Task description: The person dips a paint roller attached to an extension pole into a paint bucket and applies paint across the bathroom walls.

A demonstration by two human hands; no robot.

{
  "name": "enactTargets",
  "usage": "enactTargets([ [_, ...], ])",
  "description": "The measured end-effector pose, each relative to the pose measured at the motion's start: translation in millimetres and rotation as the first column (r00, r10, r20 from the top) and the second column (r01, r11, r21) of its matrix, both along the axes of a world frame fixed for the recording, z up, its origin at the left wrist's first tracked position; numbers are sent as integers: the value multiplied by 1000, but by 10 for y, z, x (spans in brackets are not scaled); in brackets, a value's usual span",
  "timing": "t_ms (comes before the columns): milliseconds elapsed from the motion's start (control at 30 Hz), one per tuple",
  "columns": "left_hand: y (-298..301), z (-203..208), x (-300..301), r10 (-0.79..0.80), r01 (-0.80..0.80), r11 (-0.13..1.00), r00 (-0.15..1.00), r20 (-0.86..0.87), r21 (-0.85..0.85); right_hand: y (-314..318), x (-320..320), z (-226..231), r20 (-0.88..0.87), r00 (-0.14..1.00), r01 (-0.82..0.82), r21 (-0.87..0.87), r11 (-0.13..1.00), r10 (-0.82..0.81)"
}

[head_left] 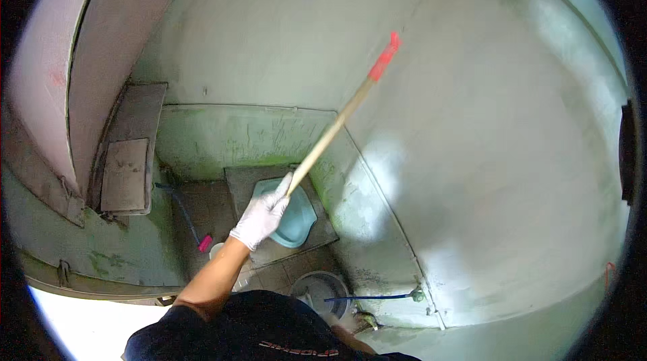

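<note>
Wooden pole: pale brown, round, with a red end piece (384,57); you hold the pole (330,134) slantwise, red end up and to the right. Contact between that end and the wall (499,159) cannot be confirmed.
Your left hand (261,218): white-gloved, raised in front of the toilet pan, at the lower visible part of the pole.
Left fingers (282,190): closed around the pole.
Your right arm: only a strip of right forearm (355,342) shows at the lower edge, beyond your dark shirt (269,324); you cannot tell the state of the right fingers.
Toilet pan (300,225): light blue, set in a grey slab (240,186), partly covered by your left hand.
Bucket (346,285): grey, round, near the slab, on the floor just ahead of your shirt.
Hose (377,297): blue, running from the tap (417,293) on the right wall to above the bucket.
Brush (205,244): pink head, blue handle, left of your glove.
Pale container (216,250): partly hidden behind your left forearm (219,277).
Wall pipe (384,192): thin, running along the stained wall.
</note>
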State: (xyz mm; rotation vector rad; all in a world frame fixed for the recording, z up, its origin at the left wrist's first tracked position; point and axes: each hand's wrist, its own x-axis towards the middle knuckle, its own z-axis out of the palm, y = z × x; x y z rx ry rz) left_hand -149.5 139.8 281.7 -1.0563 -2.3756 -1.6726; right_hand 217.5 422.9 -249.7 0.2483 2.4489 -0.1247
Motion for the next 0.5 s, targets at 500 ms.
enactTargets([
  [500, -222, -717, 151, -50, 51, 998, 998, 49, -26, -124, -861, 847, -857, 467, -267, 100, 958, 220],
])
